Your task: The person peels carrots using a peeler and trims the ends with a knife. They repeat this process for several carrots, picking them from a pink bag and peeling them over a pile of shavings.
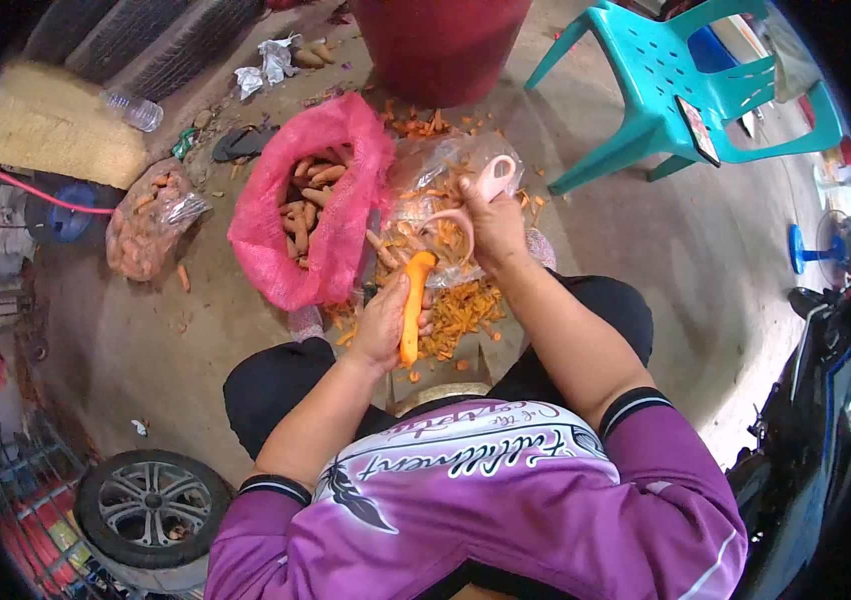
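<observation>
An orange peeled carrot [414, 310] stands nearly upright in my left hand [386, 322], whose fingers wrap round it. My right hand [494, 222] is closed on a pale pink peeler [498, 177], its curved end just above and right of the carrot's top. Below both hands lies a heap of orange carrot pieces and peelings [461, 315]. Clear plastic [426, 165] with more scraps on it spreads behind them. To the left, an open pink mesh sack [256, 215] holds several unpeeled carrots [316, 195].
A filled plastic bag [151, 225] lies further left. Behind the scraps stands a large red tub [441, 45]. A teal chair [646, 75] with a phone [698, 130] on it is at the upper right. A wheel [154, 508] lies at the lower left, a motorcycle [816, 400] at the right.
</observation>
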A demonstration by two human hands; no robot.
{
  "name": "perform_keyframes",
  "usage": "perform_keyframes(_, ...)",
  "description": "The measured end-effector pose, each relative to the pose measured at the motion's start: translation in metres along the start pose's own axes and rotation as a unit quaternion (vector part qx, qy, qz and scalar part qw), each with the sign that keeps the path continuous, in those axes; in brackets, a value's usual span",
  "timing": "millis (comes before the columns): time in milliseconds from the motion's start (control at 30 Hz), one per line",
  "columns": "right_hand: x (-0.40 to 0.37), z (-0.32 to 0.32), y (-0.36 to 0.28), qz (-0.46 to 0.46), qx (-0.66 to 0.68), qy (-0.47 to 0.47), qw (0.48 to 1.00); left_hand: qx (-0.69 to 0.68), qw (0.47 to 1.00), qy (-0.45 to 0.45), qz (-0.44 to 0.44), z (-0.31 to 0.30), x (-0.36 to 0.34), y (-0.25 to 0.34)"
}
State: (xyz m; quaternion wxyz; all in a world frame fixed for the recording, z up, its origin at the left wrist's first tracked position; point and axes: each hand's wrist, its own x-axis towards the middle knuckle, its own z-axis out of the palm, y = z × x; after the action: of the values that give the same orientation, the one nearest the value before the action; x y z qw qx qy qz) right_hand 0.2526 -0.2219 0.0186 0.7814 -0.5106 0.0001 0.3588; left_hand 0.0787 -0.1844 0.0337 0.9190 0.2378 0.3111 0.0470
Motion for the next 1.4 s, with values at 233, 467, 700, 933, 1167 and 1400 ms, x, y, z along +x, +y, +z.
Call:
perform_keyframes(233,-0.009,0.0,0.015,0.024,-0.03,-0.031,0.999,-0.04,0.997,-0.064,-0.016,-0.012,0.002,-0.009)
perform_keyframes(467,0.004,-0.007,0.005,0.039,0.027,-0.021,0.999,-0.14,0.989,-0.039,-0.032,-0.007,0.002,0.0)
perform_keyframes(700,-0.027,0.01,-0.004,0.071,-0.166,-0.164,0.97,-0.071,0.997,0.007,-0.003,-0.012,0.004,-0.007)
perform_keyframes(933,0.006,-0.009,-0.008,0.071,0.002,-0.062,0.996,-0.137,0.987,-0.071,-0.037,-0.017,0.002,0.0)
perform_keyframes(1167,-0.012,0.002,-0.003,0.155,0.004,-0.16,0.975,0.024,0.998,0.044,-0.029,-0.007,0.003,0.0)
perform_keyframes(1400,0.0,-0.006,-0.009,0.109,-0.046,-0.089,0.989,0.24,0.968,0.042,0.061,-0.012,0.005,-0.006)
